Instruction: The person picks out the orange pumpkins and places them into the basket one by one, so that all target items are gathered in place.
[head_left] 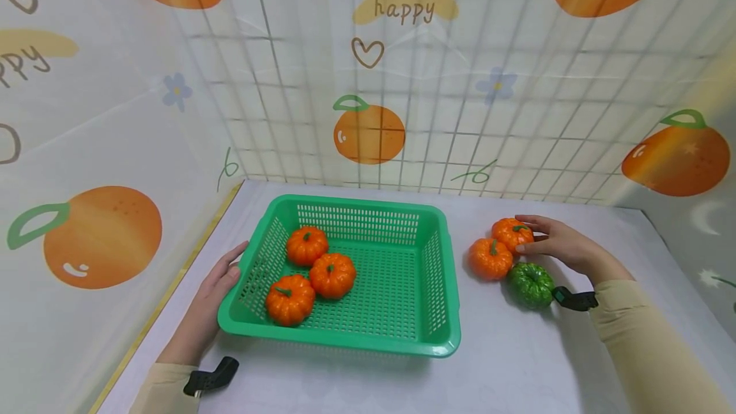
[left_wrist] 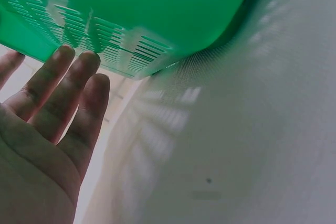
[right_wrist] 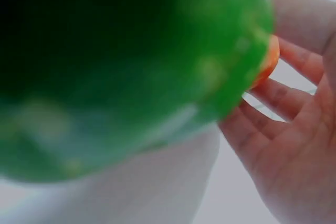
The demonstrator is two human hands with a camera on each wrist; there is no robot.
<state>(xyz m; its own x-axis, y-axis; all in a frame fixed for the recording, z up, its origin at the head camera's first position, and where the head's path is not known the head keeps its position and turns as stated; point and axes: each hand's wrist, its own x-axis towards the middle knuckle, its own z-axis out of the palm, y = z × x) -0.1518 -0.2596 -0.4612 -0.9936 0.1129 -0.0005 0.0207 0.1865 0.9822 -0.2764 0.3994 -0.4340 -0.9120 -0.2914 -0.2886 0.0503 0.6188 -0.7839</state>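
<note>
A green plastic basket (head_left: 374, 337) stands on the table with three small orange pumpkins inside, one of them a front pumpkin (head_left: 290, 300). My left hand (head_left: 209, 299) rests against the basket's left side; in the left wrist view its fingers (left_wrist: 79, 93) are nearly straight near the slotted wall. To the right of the basket, my right hand (head_left: 566, 246) holds the rear orange pumpkin (head_left: 508, 234) between thumb and fingers. Touching that pumpkin are another orange pumpkin (head_left: 489, 260) and a green pumpkin (head_left: 530, 286). The green one hides most of the held pumpkin in the right wrist view.
A white cloth covers the table (head_left: 494, 363). Behind it hangs a printed curtain (head_left: 425, 82) over a wire grid, and a similar sheet (head_left: 103, 145) forms the left side. Black wrist cameras are strapped on both wrists, the right camera (head_left: 575, 299) close by the green pumpkin.
</note>
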